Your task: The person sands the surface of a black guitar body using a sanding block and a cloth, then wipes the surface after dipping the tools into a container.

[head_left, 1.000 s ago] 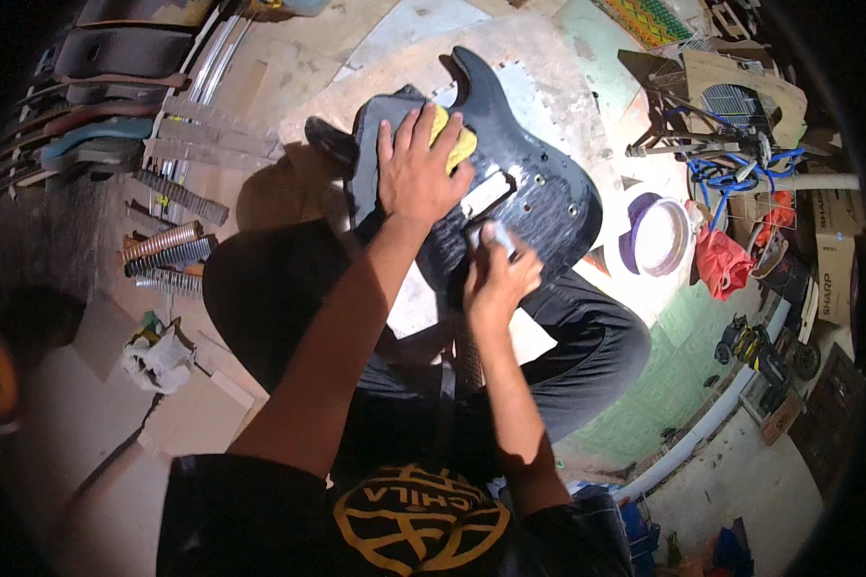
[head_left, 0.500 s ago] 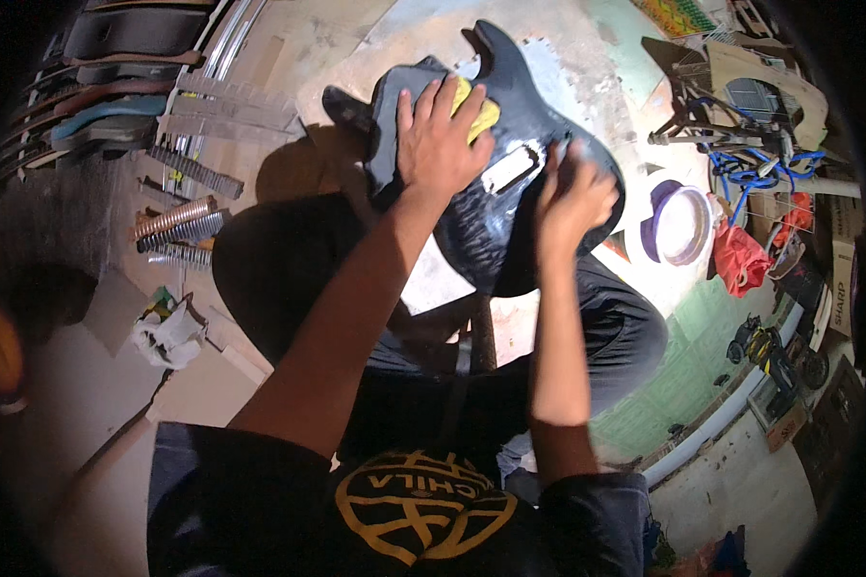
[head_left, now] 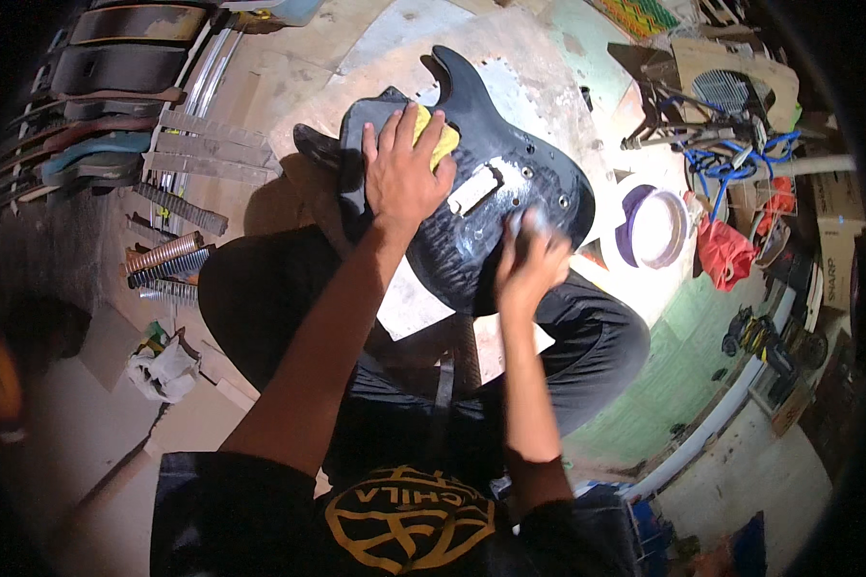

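Note:
A black, glossy, wet-looking electric guitar body (head_left: 491, 231) lies tilted above my lap, with a rectangular cutout and several small holes in its face. My left hand (head_left: 401, 178) rests on its left part, fingers spread, with a crumpled yellow cloth (head_left: 437, 139) held under the fingers and thumb. My right hand (head_left: 534, 264) is over the lower right part of the body, fingers bent and pressed to the surface. Motion smears that hand; a small greyish piece seems to be under its fingertips, too unclear to name.
A white and purple bowl of pale liquid (head_left: 656, 227) stands to the right, beside a red bag (head_left: 725, 253) and blue cord (head_left: 731, 168). More guitar bodies (head_left: 101, 125) are racked at the far left. Ridged strips (head_left: 168, 260) and a white plastic bag (head_left: 164, 370) lie on the left.
The view has shifted, so the whole scene sits lower and further left. My right hand has slid nearer to me across the guitar body; my left hand stays on the cloth.

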`<state>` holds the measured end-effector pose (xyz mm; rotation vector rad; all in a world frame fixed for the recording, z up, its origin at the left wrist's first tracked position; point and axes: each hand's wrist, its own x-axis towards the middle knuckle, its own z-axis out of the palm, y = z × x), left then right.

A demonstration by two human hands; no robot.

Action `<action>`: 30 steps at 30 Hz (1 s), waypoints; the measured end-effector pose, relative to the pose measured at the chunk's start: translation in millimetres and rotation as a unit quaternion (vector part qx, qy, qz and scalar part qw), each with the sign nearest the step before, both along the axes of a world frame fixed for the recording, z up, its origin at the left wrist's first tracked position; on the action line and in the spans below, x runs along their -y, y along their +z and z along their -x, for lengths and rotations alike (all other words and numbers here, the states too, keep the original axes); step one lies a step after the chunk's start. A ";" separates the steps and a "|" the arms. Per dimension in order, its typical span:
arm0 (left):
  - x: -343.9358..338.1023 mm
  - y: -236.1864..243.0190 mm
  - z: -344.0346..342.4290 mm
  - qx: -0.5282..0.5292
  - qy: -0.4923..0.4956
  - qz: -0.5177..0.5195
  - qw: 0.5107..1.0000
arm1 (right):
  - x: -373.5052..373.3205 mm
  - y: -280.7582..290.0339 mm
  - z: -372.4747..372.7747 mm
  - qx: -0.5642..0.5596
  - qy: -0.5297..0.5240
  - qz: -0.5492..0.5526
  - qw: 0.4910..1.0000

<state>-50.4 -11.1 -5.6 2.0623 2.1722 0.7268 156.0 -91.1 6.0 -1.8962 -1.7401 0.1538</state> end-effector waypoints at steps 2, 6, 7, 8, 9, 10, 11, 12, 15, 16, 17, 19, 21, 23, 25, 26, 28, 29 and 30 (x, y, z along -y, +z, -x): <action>1.6 3.3 -1.1 0.013 -0.007 -0.001 1.000 | -59.2 18.2 -4.2 0.028 -0.014 0.001 0.999; 2.1 0.8 -1.5 0.003 -0.007 0.005 1.000 | 3.1 3.9 1.7 0.034 -0.022 0.004 0.999; -2.7 5.2 -5.3 0.000 -0.009 0.001 1.000 | 36.1 -19.2 -10.3 0.019 -0.030 0.022 0.999; 2.3 5.2 0.3 -0.008 -0.004 0.008 1.000 | 33.5 -8.5 -2.4 0.024 -0.011 0.028 0.999; 3.9 3.1 3.2 -0.014 -0.002 0.012 1.000 | 26.0 6.3 3.4 0.032 0.005 0.032 0.999; 1.3 3.0 0.0 -0.006 0.000 0.003 1.000 | 1.1 8.4 -4.2 0.023 -0.003 0.004 1.000; -1.4 2.4 -5.5 -0.002 -0.008 -0.004 1.000 | -29.1 4.1 -14.4 0.014 -0.014 -0.020 1.000; -0.9 1.7 -7.0 0.000 -0.012 -0.004 1.000 | -44.8 8.4 -14.8 0.016 -0.028 -0.008 0.999; 8.5 -1.8 -1.6 -0.003 -0.010 -0.003 1.000 | -23.6 10.9 -6.8 0.022 -0.042 -0.017 0.999; 7.9 -1.0 -0.2 -0.008 -0.006 -0.007 1.000 | 4.9 1.7 -8.5 -0.017 -0.018 -0.015 1.000; 2.8 -0.6 0.8 -0.010 -0.001 -0.012 1.000 | 34.4 5.7 0.6 0.016 -0.043 0.022 0.999; 2.6 3.2 1.4 -0.014 -0.005 -0.009 1.000 | 28.4 8.3 0.3 0.061 -0.036 -0.011 0.997; 0.1 4.2 -1.4 -0.007 -0.013 -0.014 1.000 | -33.7 1.1 -28.1 0.056 -0.004 -0.059 0.997; 0.7 5.6 -9.4 0.017 -0.021 0.005 1.000 | -75.6 16.0 -38.3 0.038 -0.054 -0.002 0.998; 2.0 6.5 -1.7 0.008 -0.018 0.020 1.000 | -48.8 6.5 -28.7 -0.003 -0.041 0.016 0.999; 4.1 7.1 1.9 0.003 -0.013 0.028 1.000 | -15.5 1.1 -17.0 0.044 -0.036 0.018 0.998; 1.1 9.0 -2.2 0.000 -0.015 0.029 0.999 | 26.5 -19.3 -12.8 0.028 -0.042 0.028 0.998; 4.4 7.3 5.7 -0.002 -0.007 0.026 1.000 | 23.5 9.9 6.9 0.058 0.002 0.026 0.998; 1.6 9.7 2.0 0.004 -0.013 0.018 1.000 | -1.8 13.1 -0.1 0.046 0.008 0.003 0.999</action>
